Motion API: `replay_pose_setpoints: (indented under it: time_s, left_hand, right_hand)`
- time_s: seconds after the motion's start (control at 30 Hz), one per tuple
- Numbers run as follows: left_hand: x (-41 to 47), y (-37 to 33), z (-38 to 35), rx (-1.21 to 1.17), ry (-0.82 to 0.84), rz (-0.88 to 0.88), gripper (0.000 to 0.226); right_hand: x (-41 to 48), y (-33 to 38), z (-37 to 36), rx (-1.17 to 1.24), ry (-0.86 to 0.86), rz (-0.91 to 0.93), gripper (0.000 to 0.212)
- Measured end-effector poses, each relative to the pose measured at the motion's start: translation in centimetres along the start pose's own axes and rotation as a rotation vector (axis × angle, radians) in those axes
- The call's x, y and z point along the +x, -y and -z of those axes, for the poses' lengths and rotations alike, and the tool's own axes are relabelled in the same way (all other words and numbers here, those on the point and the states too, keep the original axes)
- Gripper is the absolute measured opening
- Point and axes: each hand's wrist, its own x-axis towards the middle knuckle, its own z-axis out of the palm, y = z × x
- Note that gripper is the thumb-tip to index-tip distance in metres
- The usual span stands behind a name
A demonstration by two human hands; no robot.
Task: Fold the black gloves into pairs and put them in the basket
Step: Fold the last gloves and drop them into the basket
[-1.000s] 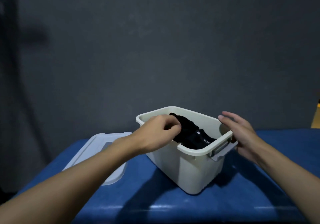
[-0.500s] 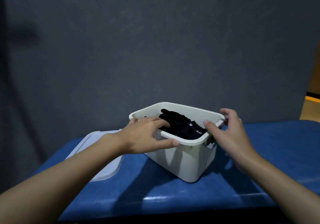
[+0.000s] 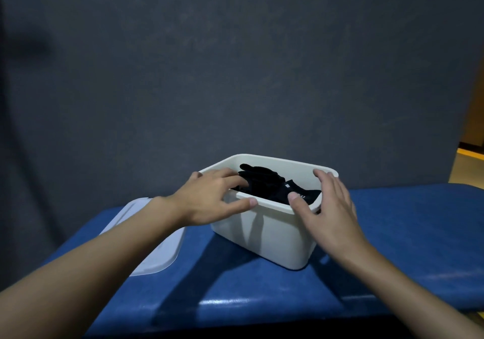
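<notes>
A cream plastic basket (image 3: 275,236) stands on the blue table. Black gloves (image 3: 267,184) lie inside it, with a small white label showing. My left hand (image 3: 209,200) is at the basket's left corner, with its fingers over the rim next to the gloves and its thumb along the outside of the front rim. My right hand (image 3: 327,207) rests on the right corner with fairly straight fingers. Its thumb tip lies on the front rim and its fingers lie along the right rim.
A white translucent lid (image 3: 162,255) lies flat on the blue table (image 3: 392,234) left of the basket, partly under my left forearm. A dark grey wall stands close behind. The table's front edge is near me. A lit doorway floor (image 3: 468,165) shows at far right.
My left hand came out of the basket and settled on its left corner rim. My right hand moved from the side handle onto the right corner. The basket now shows a corner toward me.
</notes>
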Motion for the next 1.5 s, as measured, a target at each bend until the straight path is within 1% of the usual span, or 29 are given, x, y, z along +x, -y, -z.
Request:
replay_pose_setpoints:
  time_s: [0.1,0.2,0.27,0.33,0.4,0.43,0.5,0.63,0.7,0.77,0.83,0.9,0.93,0.97,1.03,1.1,1.17,1.23,1.27,1.3,1.33,1.43,1.5]
  left_hand:
    - [0.3,-0.3,-0.5,0.036,-0.014,-0.015,0.074]
    - [0.5,-0.7,-0.6,0.021,-0.049,-0.012,0.057]
    - [0.5,-0.9,-0.6,0.028,-0.063,-0.021,0.049]
    - [0.5,-0.8,-0.6,0.035,-0.081,-0.039,0.044]
    - [0.4,-0.5,-0.7,0.027,-0.106,-0.042,0.040]
    - [0.4,-0.4,-0.7,0.027,-0.115,-0.043,0.039]
    - [0.4,-0.4,-0.8,0.036,-0.124,-0.049,0.039]
    - [0.5,-0.7,-0.6,0.013,-0.128,-0.062,0.040]
    - [0.6,-0.7,-0.7,-0.013,-0.136,-0.078,0.041]
    - [0.6,-0.6,-0.8,-0.032,-0.154,-0.094,0.042]
    - [0.4,-0.3,-1.0,-0.034,-0.188,-0.089,0.040]
    - [-0.2,0.6,-1.3,-0.015,-0.239,-0.028,0.041]
    - [-0.6,1.3,-1.5,-0.016,-0.263,0.036,0.043]
    - [-1.2,2.1,-1.8,-0.028,-0.289,0.116,0.043]
    - [-2.3,3.9,-2.6,-0.058,-0.335,0.291,0.037]
    - [-3.5,5.6,-3.7,-0.074,-0.336,0.429,0.034]
    - [-4.5,6.8,-4.7,-0.076,-0.277,0.522,0.039]
    - [-5.3,7.6,-5.8,-0.024,-0.125,0.598,0.051]
    - [-5.6,7.9,-6.3,-0.003,-0.045,0.624,0.054]
    - [-5.9,8.2,-6.8,0.012,0.005,0.642,0.052]
    - [-6.1,8.3,-7.3,0.014,0.028,0.653,0.048]
    - [-6.7,8.1,-8.1,0.015,0.039,0.661,0.052]
    - [-6.8,8.0,-8.4,0.032,0.017,0.658,0.046]
  right_hand:
    - [1.1,-1.1,0.8,0.063,0.028,0.006,0.074]
    - [2.6,-2.2,1.3,0.062,0.055,0.017,0.071]
    - [3.5,-2.9,1.4,-0.014,-0.003,0.014,0.080]
    - [3.7,-3.4,1.1,-0.107,-0.051,0.053,0.083]
    - [3.2,-3.5,0.5,-0.178,-0.007,0.159,0.081]
    - [2.9,-3.5,0.1,-0.210,0.025,0.209,0.081]
    - [2.9,-3.8,-0.4,-0.222,0.043,0.237,0.079]
    - [4.1,-4.8,-0.2,-0.174,0.041,0.162,0.080]
    - [4.6,-5.1,-0.1,-0.157,0.035,0.108,0.075]
    - [4.9,-4.9,-0.2,-0.178,0.006,0.104,0.070]
    - [4.8,-4.3,-0.3,-0.253,-0.012,0.140,0.070]
    - [4.4,-3.4,-0.7,-0.333,-0.027,0.226,0.067]
    - [4.2,-2.7,-1.0,-0.352,-0.035,0.288,0.065]
    - [4.0,-1.8,-1.3,-0.359,-0.029,0.342,0.066]
    - [3.7,-0.1,-2.2,-0.354,0.017,0.410,0.066]
    - [3.5,1.6,-3.3,-0.341,0.059,0.461,0.059]
    - [3.2,3.0,-4.4,-0.331,0.094,0.507,0.054]
    - [2.8,4.1,-5.5,-0.312,0.127,0.540,0.053]
    - [2.6,4.6,-6.1,-0.304,0.143,0.552,0.053]
    - [2.5,4.9,-6.6,-0.300,0.158,0.563,0.053]
    - [2.3,5.2,-7.1,-0.299,0.168,0.572,0.052]
    - [2.0,5.5,-8.0,-0.305,0.194,0.581,0.052]
    - [1.9,5.5,-8.4,-0.314,0.206,0.583,0.052]
